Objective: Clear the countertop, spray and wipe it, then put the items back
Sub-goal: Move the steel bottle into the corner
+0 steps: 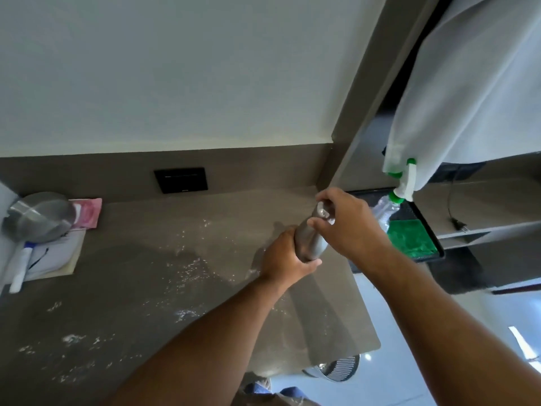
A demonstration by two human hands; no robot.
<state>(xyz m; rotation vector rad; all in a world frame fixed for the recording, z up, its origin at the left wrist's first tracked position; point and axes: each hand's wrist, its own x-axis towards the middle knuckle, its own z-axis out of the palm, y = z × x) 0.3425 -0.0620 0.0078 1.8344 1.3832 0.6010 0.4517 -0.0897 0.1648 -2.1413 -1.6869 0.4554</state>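
A steel bottle (311, 240) is tilted above the right end of the brown countertop (146, 288). My left hand (285, 256) grips its lower body. My right hand (348, 222) is closed around its neck and cap. White crumbs and wet specks are scattered over the counter. A clear spray bottle (388, 208) with a green and white head leans in a black tray (421, 218) to the right, beside a green cloth (412, 240).
At the far left sit a steel pot (39, 219), a pink packet (87, 213), a white tube (22, 268) and a folded cloth on a board. A black wall outlet (181, 180) is on the backsplash. A white curtain (468, 83) hangs at the upper right.
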